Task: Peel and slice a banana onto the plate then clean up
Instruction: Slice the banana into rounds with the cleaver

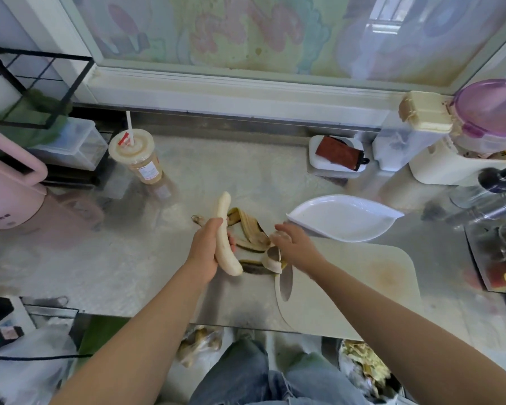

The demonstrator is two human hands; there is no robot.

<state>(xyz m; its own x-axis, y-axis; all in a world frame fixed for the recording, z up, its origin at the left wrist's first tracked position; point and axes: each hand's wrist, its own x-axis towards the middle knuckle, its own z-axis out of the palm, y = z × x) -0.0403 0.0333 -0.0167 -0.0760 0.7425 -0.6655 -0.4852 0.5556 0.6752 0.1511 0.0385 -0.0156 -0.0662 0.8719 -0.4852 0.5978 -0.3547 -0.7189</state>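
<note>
My left hand [205, 249] grips the peeled, pale banana [224, 226] around its middle, holding it just above the steel counter. The brown-spotted peel [250, 232] lies spread on the counter between my hands, one strip curling onto the cutting board's corner. Just over the right end of that peel is my right hand [292, 247], its fingers relaxed and nothing clearly pinched. A knife [286, 283] lies on the left edge of the beige cutting board [362, 287]. The white leaf-shaped plate [345, 220] sits bare behind the board, to the right.
A lidded drink cup with a straw [136, 156] stands back left beside a pink appliance [9, 194]. A white dish with a red pouch [336, 156] and storage containers [427, 135] line the back right. A waste bin [362, 369] stands below the counter edge.
</note>
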